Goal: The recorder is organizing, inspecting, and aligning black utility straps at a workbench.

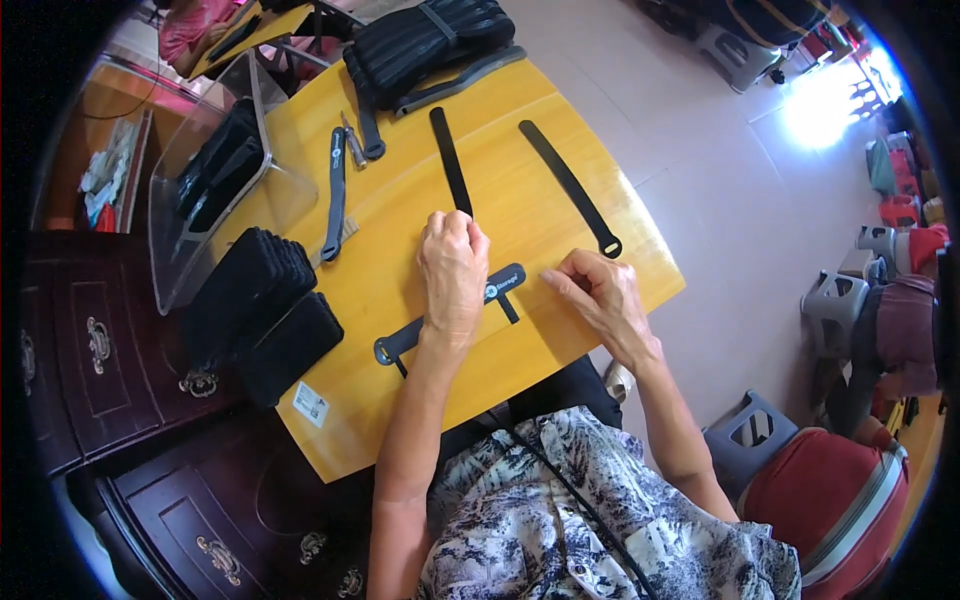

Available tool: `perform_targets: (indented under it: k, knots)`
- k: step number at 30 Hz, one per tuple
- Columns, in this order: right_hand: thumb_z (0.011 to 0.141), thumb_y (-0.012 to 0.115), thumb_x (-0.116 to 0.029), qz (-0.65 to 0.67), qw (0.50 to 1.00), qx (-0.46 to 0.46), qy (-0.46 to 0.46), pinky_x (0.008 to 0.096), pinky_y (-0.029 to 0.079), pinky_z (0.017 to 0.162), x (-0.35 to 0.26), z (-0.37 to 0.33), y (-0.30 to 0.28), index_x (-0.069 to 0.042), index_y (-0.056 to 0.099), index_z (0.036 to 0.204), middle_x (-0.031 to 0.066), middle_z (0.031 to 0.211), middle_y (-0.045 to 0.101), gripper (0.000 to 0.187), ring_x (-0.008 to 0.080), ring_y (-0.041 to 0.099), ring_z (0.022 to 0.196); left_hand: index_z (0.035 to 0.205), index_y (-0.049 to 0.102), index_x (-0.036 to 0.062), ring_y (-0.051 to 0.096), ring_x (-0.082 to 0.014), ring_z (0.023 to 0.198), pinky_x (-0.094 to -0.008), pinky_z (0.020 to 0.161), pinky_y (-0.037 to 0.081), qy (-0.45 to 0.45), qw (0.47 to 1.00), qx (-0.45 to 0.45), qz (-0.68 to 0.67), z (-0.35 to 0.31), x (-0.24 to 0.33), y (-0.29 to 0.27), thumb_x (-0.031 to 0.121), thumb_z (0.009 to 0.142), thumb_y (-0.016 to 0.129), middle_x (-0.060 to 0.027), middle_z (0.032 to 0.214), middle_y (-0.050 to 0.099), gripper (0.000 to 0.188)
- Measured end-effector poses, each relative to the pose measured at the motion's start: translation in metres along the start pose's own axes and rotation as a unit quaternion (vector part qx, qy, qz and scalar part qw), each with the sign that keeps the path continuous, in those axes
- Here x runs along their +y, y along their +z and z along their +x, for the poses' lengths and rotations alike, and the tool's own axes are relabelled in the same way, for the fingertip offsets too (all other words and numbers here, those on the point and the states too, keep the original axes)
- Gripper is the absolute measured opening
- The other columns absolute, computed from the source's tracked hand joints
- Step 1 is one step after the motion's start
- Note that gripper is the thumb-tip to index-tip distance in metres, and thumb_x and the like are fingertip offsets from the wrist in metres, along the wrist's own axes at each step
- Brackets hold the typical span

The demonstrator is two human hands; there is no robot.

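My left hand (455, 265) is closed in a fist over the near end of a flat black strap (449, 155), which hides that end. My right hand (605, 295) has its thumb and fingers curled together; what they hold, if anything, I cannot make out. Just above its knuckles lies the ring end of a second black strap (568, 183). A dark grey strap (410, 336) with white print and a slotted round end lies slantwise below my left hand, partly hidden by the wrist. A narrow dark strip (509, 308) sticks out from under it.
Another grey strap (336, 190) and a screwdriver-like tool (354, 142) lie farther left. Stacked black straps (265, 290) stand at the table's left edge by a clear bin (280, 195). A bundle of black straps (430, 50) sits at the far edge. A grey stool (750, 435) stands right.
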State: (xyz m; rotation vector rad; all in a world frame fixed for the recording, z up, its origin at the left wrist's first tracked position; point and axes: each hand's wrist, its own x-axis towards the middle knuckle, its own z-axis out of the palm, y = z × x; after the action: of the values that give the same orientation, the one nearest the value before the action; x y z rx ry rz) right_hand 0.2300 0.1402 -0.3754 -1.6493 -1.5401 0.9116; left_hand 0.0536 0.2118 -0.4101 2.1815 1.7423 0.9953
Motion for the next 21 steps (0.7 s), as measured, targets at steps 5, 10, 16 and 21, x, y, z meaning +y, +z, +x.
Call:
perform_targets:
  k: [5, 10, 16, 21]
  knots:
    - [0.089, 0.063, -0.033, -0.023, 0.997, -0.074, -0.02, 0.0347, 0.044, 0.054, -0.028, 0.015, 0.016, 0.0, 0.063, 0.08, 0.0129, 0.063, 0.056, 0.034, 0.0224, 0.055, 0.055, 0.085, 0.055, -0.0004, 0.06, -0.0285, 0.069, -0.037, 0.059, 0.049, -0.074, 0.99, 0.013, -0.117, -0.002, -0.003, -0.029, -0.001, 0.084, 0.06, -0.0152, 0.08, 0.057, 0.005]
    - [0.092, 0.06, -0.038, 0.135, 0.978, -0.153, 0.044, 0.0262, 0.04, 0.051, -0.043, 0.02, 0.054, -0.003, 0.066, 0.106, 0.0025, 0.074, 0.062, 0.038, 0.0106, 0.056, 0.067, 0.095, 0.055, -0.0016, 0.062, -0.0137, 0.062, -0.026, 0.054, 0.048, -0.235, 0.905, 0.006, -0.356, -0.042, 0.008, -0.075, 0.003, 0.092, 0.057, -0.009, 0.084, 0.061, 0.006]
    - [0.091, 0.064, -0.029, 0.387, 0.874, -0.231, 0.182, 0.0202, 0.027, 0.047, -0.057, 0.013, 0.058, -0.005, 0.068, 0.106, -0.0057, 0.072, 0.054, 0.029, 0.0021, 0.039, 0.054, 0.103, 0.053, -0.0028, 0.064, -0.0136, 0.065, -0.0226, 0.057, 0.051, -0.318, 0.796, -0.057, -0.512, -0.095, -0.003, -0.114, 0.006, 0.096, 0.052, -0.0067, 0.082, 0.06, 0.011]
    - [0.091, 0.063, -0.021, 0.363, 0.898, -0.158, 0.193, 0.0168, 0.031, 0.047, -0.046, -0.002, 0.051, -0.003, 0.067, 0.1, -0.0048, 0.069, 0.052, 0.02, 0.0022, 0.042, 0.054, 0.101, 0.057, -0.0027, 0.064, -0.0135, 0.064, -0.0216, 0.058, 0.05, -0.364, 0.793, -0.053, -0.485, -0.128, -0.037, -0.135, 0.007, 0.095, 0.055, -0.006, 0.08, 0.06, 0.011]
